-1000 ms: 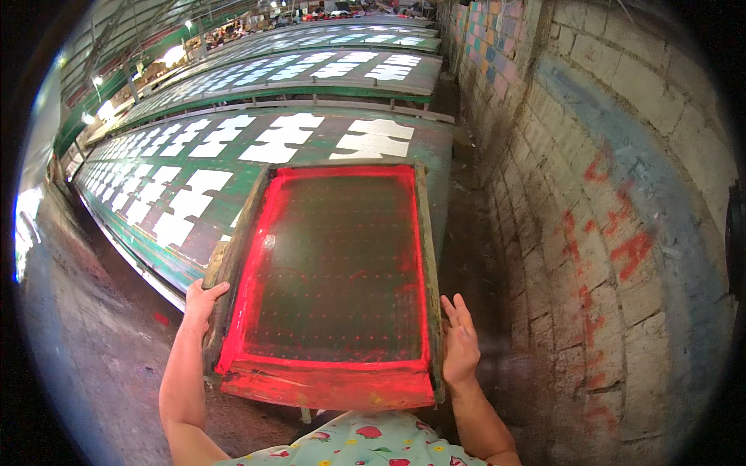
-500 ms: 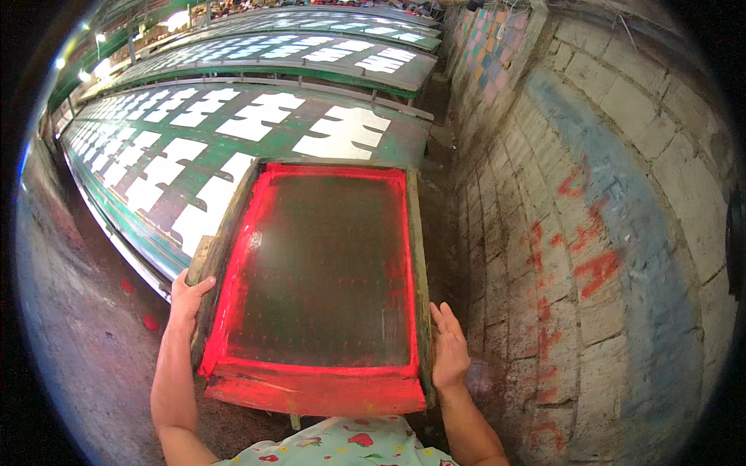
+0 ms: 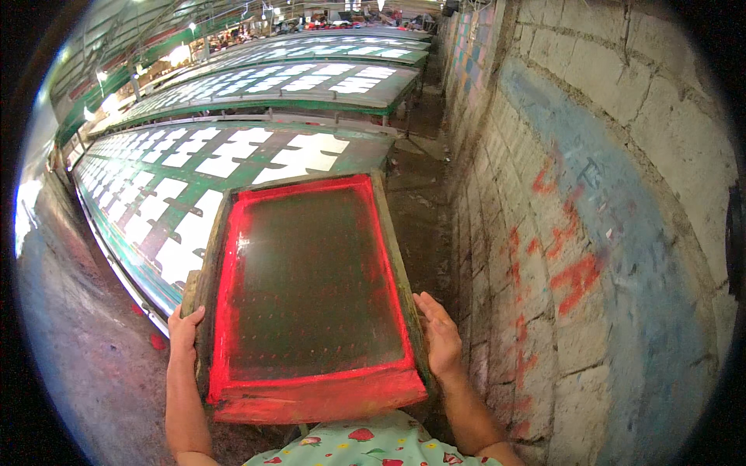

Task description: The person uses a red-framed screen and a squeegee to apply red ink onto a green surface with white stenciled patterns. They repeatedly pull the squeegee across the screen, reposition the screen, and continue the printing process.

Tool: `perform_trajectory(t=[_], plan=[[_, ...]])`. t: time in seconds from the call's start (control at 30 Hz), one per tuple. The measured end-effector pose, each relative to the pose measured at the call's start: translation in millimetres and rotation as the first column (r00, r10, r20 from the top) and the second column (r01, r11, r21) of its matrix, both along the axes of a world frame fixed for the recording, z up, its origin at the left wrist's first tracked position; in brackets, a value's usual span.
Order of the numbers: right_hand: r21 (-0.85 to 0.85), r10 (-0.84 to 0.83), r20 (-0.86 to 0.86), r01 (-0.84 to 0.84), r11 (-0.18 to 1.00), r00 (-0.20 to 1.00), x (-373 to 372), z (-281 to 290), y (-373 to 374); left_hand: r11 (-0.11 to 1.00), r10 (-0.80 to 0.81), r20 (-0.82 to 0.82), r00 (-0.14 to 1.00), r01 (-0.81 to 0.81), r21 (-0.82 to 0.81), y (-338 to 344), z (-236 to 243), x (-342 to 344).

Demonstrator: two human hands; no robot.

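I carry a wooden-framed printing screen (image 3: 307,287) in front of my body, its dark mesh bordered by bright red ink, with a red-stained strip along the near end. My left hand (image 3: 185,334) is closed round the frame's left edge, thumb on the wood. My right hand (image 3: 437,338) lies along the frame's right edge, its fingers pressed to the side and partly hidden by it. Beyond the screen's far end is a long green printing table (image 3: 155,194) with rows of white cut fabric pieces (image 3: 299,155) laid on it.
More long tables (image 3: 318,101) with white pieces stretch away behind the first. A rough block wall (image 3: 622,233) with blue and red paint runs close along my right, beside a narrow dark aisle (image 3: 412,171). Concrete floor (image 3: 85,326) lies at the left; lamps hang from the roof.
The screen and both hands sit slightly lower, and the screen's far end has swung a little leftward. The nearest table appears lower in view and the wall has shifted left.
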State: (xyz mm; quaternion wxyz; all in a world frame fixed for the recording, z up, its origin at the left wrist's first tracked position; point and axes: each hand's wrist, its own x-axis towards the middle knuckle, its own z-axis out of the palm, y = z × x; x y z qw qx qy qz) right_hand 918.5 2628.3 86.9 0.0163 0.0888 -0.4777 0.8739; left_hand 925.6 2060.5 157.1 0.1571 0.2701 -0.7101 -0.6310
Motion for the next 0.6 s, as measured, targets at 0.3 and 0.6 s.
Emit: perform_trajectory(t=[0.3,0.6], plan=[[-0.051,0.15,-0.005,-0.15,0.987,0.989,-126.8,14.5,47.0,0.991,0.125,-0.033,0.992,-0.127,-0.04,54.7,4.2,-56.9],[0.122,0.25,-0.02,-0.246,0.962,0.968,-354.5,30.2,76.3,0.963,0.261,-0.064,0.963,-0.256,0.081,86.5,-58.4,-220.8]])
